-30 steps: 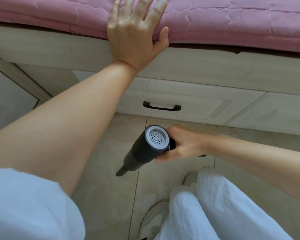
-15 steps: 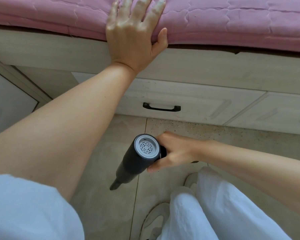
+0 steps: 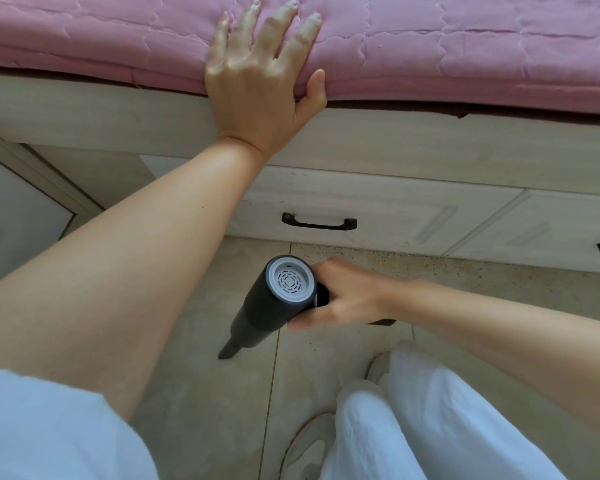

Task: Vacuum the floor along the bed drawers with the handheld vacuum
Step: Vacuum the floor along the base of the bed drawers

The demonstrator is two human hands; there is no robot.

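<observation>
My right hand [image 3: 350, 294] gripped the handheld vacuum [image 3: 274, 303], nozzle now drawn back toward me; my left hand [image 3: 260, 81] stayed flat, fingers spread, on the pink mattress [image 3: 465, 46].

A pink quilted mattress pad [image 3: 465, 46] lies along the top of the bed frame, overhanging its front edge; white trousers [image 3: 430, 427] and pale shoes [image 3: 305, 448] stand at the lower right; a light blue sleeve [image 3: 49, 431] fills the lower-left corner.
</observation>
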